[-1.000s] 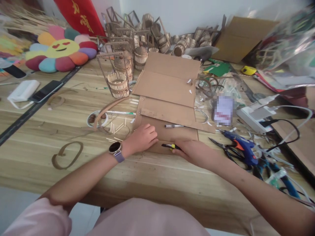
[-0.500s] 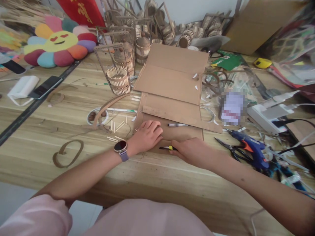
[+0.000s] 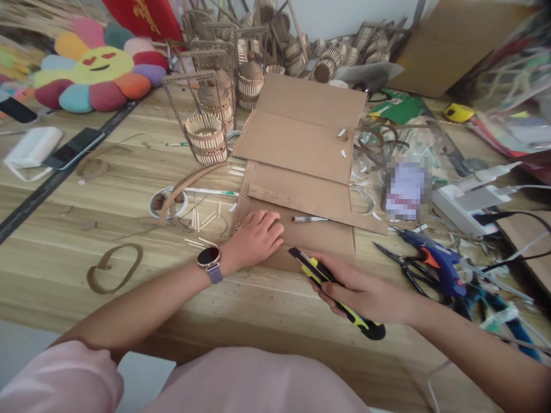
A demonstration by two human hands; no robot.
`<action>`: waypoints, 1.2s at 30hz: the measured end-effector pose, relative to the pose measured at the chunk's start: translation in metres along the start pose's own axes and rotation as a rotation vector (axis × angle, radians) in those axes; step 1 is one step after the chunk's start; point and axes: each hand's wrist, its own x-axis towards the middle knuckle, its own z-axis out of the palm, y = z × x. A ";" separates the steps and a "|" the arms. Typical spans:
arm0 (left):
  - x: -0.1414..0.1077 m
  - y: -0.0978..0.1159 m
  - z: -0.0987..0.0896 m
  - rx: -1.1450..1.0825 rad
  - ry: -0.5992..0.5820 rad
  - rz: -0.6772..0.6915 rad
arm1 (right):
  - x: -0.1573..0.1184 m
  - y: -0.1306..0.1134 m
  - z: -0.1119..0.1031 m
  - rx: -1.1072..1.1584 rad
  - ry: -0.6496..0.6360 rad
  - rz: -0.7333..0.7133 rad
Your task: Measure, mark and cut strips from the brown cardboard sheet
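Observation:
My right hand point(image 3: 350, 287) is wrapped round a black and yellow-green utility knife point(image 3: 357, 321), its blade pointing up and left over the near edge of the cardboard. My left hand point(image 3: 259, 236), with a watch at the wrist, rests on the lower left of the brown cardboard point(image 3: 322, 238); its fingers are bent and close together, and what lies beneath them is hidden. A pen point(image 3: 310, 218) lies on the cardboard beyond both hands, beside a long cardboard strip point(image 3: 301, 203). Larger folded cardboard point(image 3: 301, 137) lies further back.
Left of the cardboard are small sticks point(image 3: 196, 221), a tape roll point(image 3: 168, 203) and a small wooden bucket point(image 3: 205, 137). To the right lie black scissors point(image 3: 408, 268), a blue glue gun point(image 3: 445, 267) and a white power strip point(image 3: 460, 201). A flower cushion point(image 3: 99, 71) sits back left.
My right hand has drawn back towards me and turned, so the knife's handle now shows in full. My left hand has stayed in place on the cardboard.

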 end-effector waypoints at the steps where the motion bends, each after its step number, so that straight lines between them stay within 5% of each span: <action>1: 0.000 0.000 0.001 -0.002 0.004 0.000 | 0.000 0.001 0.004 0.054 -0.008 0.011; 7: 0.000 -0.001 0.001 -0.001 -0.001 -0.002 | 0.001 0.008 0.019 0.347 -0.029 0.005; 12: 0.001 0.000 0.000 -0.002 0.005 0.003 | 0.001 0.011 0.016 0.339 -0.076 0.016; 15: 0.000 0.000 0.000 -0.017 -0.004 -0.009 | 0.007 0.005 0.008 -0.025 -0.030 -0.003; 19: -0.001 0.000 0.000 -0.039 -0.013 -0.030 | 0.024 -0.005 0.003 -0.855 0.149 0.013; 22: -0.001 0.000 0.001 -0.052 -0.014 -0.041 | 0.039 -0.006 0.008 -1.204 0.168 0.078; 36: 0.000 -0.001 0.004 0.000 -0.025 -0.023 | 0.056 -0.007 0.015 -1.431 0.118 -0.023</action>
